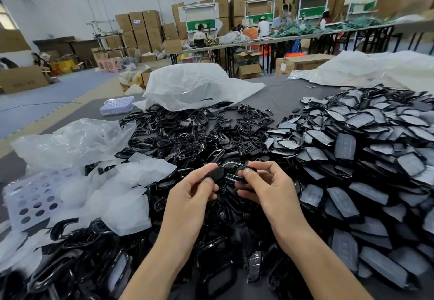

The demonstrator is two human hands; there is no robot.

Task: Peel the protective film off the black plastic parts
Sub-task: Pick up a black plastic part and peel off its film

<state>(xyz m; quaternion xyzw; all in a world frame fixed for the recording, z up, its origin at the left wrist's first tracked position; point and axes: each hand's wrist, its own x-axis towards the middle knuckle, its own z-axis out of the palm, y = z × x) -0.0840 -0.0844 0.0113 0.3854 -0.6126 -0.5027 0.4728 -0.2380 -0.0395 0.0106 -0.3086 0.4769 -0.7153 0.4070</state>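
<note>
Left hand (195, 189) and right hand (263, 182) are pinching one glossy black frame (232, 170) above the heaped grey tabletop (281, 95); cardboard boxes (141, 27) are lining the room's far wall.

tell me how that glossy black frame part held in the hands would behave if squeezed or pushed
The black frame part is a thin open ring, so it probably flexes slightly yet keeps its shape. It looks light: fingertips of the left hand and right hand carry it. Its glossy surface suggests it is slippery, and being flat, it should slide, not roll.
</note>
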